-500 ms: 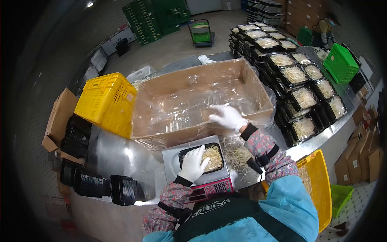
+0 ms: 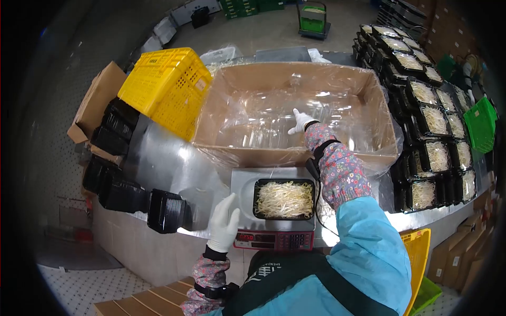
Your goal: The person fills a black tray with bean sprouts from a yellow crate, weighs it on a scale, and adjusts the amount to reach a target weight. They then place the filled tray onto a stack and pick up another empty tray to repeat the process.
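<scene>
A black tray of bean sprouts [image 2: 284,199] sits on the metal plate of a scale [image 2: 274,240] with a red display. My left hand [image 2: 223,223], white-gloved, is just left of the tray with its fingers apart and nothing in it. My right hand [image 2: 300,121], gloved too, reaches over the large plastic-lined cardboard box [image 2: 253,156], fingers spread and holding nothing. Clear plastic lids [image 2: 269,124] lie inside that box, below and around the right hand.
Left of the box leans a yellow crate [image 2: 163,89]. Stacked empty black trays [image 2: 166,210] line the table's left edge. Filled, covered trays [image 2: 436,157] are piled at the right. A co-worker [image 2: 472,71] is near a green crate [image 2: 480,125].
The view has shifted. My left hand has left the tray and is beside it. My right hand has reached farther over the box. The sprouts now fill the tray across.
</scene>
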A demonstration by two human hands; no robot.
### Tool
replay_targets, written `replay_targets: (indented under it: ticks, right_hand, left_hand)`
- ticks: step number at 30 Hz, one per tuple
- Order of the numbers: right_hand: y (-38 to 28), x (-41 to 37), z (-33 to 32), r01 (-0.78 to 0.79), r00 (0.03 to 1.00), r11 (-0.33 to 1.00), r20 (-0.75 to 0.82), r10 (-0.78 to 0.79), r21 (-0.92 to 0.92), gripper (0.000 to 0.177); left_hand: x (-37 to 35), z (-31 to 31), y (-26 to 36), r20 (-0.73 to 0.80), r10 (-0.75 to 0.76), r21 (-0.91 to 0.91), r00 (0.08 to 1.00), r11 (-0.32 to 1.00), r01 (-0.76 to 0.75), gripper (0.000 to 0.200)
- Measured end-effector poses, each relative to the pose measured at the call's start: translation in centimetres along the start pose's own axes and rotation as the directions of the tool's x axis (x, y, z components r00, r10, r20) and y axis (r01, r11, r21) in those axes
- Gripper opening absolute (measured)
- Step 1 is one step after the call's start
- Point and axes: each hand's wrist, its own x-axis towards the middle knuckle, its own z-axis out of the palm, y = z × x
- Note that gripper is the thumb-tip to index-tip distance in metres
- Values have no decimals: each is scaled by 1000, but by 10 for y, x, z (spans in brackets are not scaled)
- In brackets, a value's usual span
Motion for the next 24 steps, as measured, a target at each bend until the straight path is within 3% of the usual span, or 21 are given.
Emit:
replay_targets:
  ticks: [1,2,3,4,6,8,10,12,13,15,17,21,23,24]
  right_hand:
    - [1,-3,-1,37,996,992,-81,-47,-123,92]
    - [2,-8,-3,58,972,982,-213,-96,-179,54]
    - [6,-9,-7,73,962,995,-258,-87,-65,46]
    - [8,-12,-12,94,950,994,-304,-74,50,38]
    - [13,-33,-29,191,916,981,-355,-188,-26,27]
    - [8,-81,-57,195,857,980,-491,-158,26,23]
    - [20,-118,-71,357,660,918,-742,-117,173,18]
    - [23,-173,-91,621,684,549,-729,-31,559,13]
    - [13,-211,-99,623,714,469,-701,-12,626,15]
    - [-5,-279,-95,613,763,340,-647,-20,713,22]
    - [-22,-320,-64,598,798,235,-595,-94,766,31]
    - [-51,-378,13,491,867,132,-468,-172,861,52]
    - [-56,-391,38,476,878,154,-456,-147,866,72]
    - [-52,-392,46,449,893,201,-429,-135,871,72]
  left_hand:
    - [-8,-3,-8,-13,-35,-10,999,999,35,40]
    - [-17,-5,-18,-19,-95,-74,995,993,94,39]
    - [-20,-6,-29,-29,-145,-138,989,981,139,39]
    - [-23,-7,-35,-40,-192,-200,981,963,180,38]
    - [-23,-11,-36,-44,-230,-290,972,934,208,37]
    - [-23,-16,-40,-27,-290,-396,957,882,256,37]
    - [-17,-20,-34,-27,-314,-427,949,862,273,39]
    - [-7,-26,-25,-11,-320,-481,947,832,276,41]
    - [-2,-26,-20,2,-278,-521,961,819,238,48]
    - [10,-25,-8,40,-216,-721,976,669,178,52]
    - [24,-17,15,19,-129,-904,991,422,72,53]
    - [27,-13,39,189,-115,-802,975,555,221,50]
    - [23,-8,26,241,-115,-756,964,601,261,49]
    - [20,-2,17,273,-125,-717,954,635,289,49]
